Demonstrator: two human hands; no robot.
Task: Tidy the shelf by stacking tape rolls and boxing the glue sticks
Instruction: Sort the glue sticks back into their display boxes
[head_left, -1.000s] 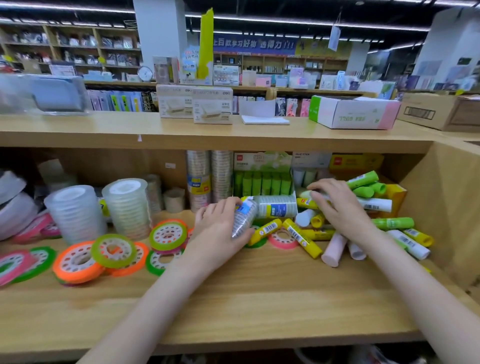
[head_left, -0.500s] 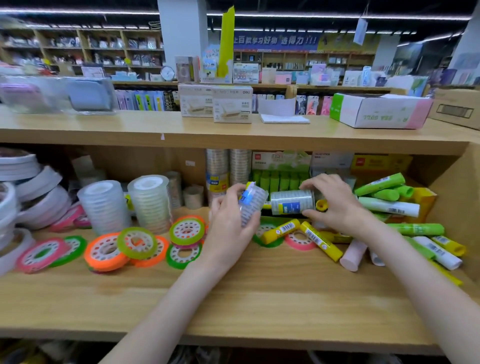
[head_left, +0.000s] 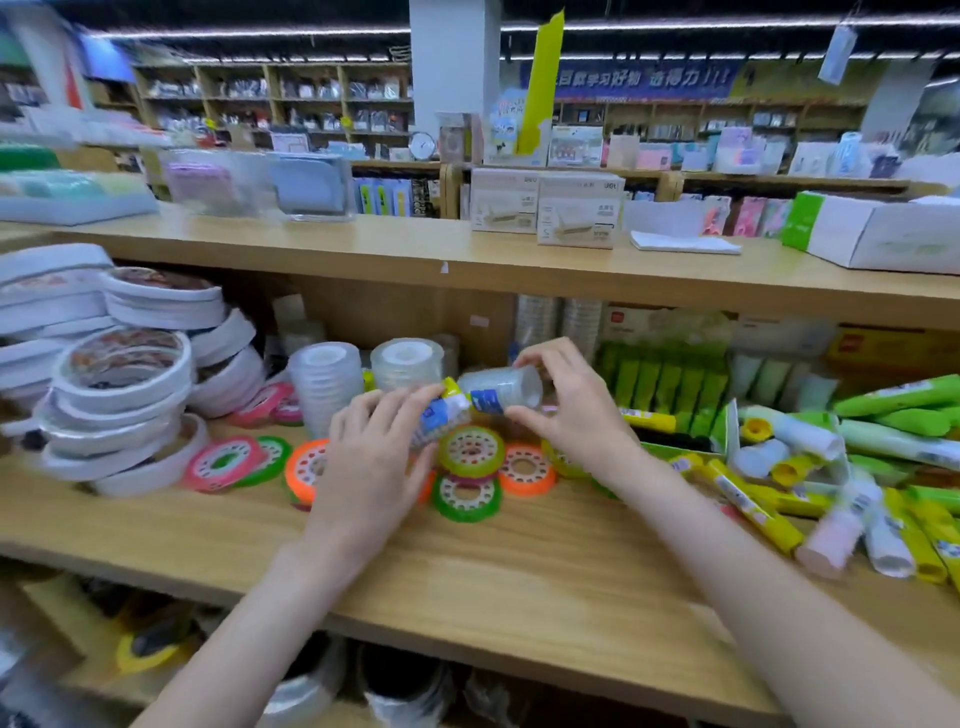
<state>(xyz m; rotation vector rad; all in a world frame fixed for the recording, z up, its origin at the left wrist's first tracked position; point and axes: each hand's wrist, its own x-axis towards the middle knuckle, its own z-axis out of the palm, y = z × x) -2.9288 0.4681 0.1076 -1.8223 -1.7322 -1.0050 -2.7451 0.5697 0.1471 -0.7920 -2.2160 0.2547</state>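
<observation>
My left hand (head_left: 371, 457) grips a wrapped pack of clear tape rolls (head_left: 441, 413) with a blue and yellow label. My right hand (head_left: 566, 410) holds a second wrapped clear tape pack (head_left: 506, 389) lying sideways, just right of the first. Both packs hover above flat coloured tape rolls (head_left: 470, 452) scattered on the wooden shelf (head_left: 467, 571). Two upright stacks of clear tape (head_left: 324, 379) stand behind my left hand. Loose yellow, green and pink glue sticks (head_left: 748, 504) lie in a heap at the right.
White tape rolls (head_left: 122, 395) are piled at the left of the shelf. Green glue stick boxes (head_left: 665, 374) stand at the back right. The upper shelf board (head_left: 467, 260) hangs low over the work area and carries white boxes (head_left: 576, 215).
Both hands have carried their clear tape packs leftward along the shelf, from beside the glue sticks to above the coloured rolls. The view has swung left, bringing the white tape pile into sight.
</observation>
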